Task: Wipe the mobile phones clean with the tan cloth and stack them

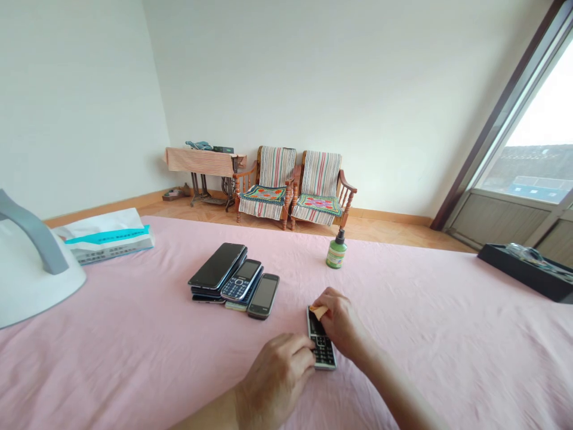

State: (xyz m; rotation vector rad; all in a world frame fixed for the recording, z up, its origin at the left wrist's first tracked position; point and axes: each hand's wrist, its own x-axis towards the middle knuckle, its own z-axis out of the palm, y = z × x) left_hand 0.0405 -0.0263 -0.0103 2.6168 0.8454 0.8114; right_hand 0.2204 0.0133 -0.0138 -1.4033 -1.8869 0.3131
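A black keypad phone [323, 352] with a silver edge lies face up on the pink cloth in front of me. My right hand [339, 319] is closed on a small orange cloth [319, 311], pressed against the top of the phone's screen. From the left, my left hand [282, 370] grips the phone's lower side, its fingertips at the keypad edge; part of that side is hidden by the fingers. Left of my hands sit a stack of dark smartphones [218, 266], a blue-edged keypad phone [242, 280] and a grey phone [264, 295]. Beyond the hands stands a green spray bottle [335, 253].
A tissue pack [110, 236] and a white appliance with a grey handle [36, 263] stand at the left. At the right edge is a black tray [521, 270] holding clear and dark items. Two wooden armchairs [290, 188] stand past the table's far edge.
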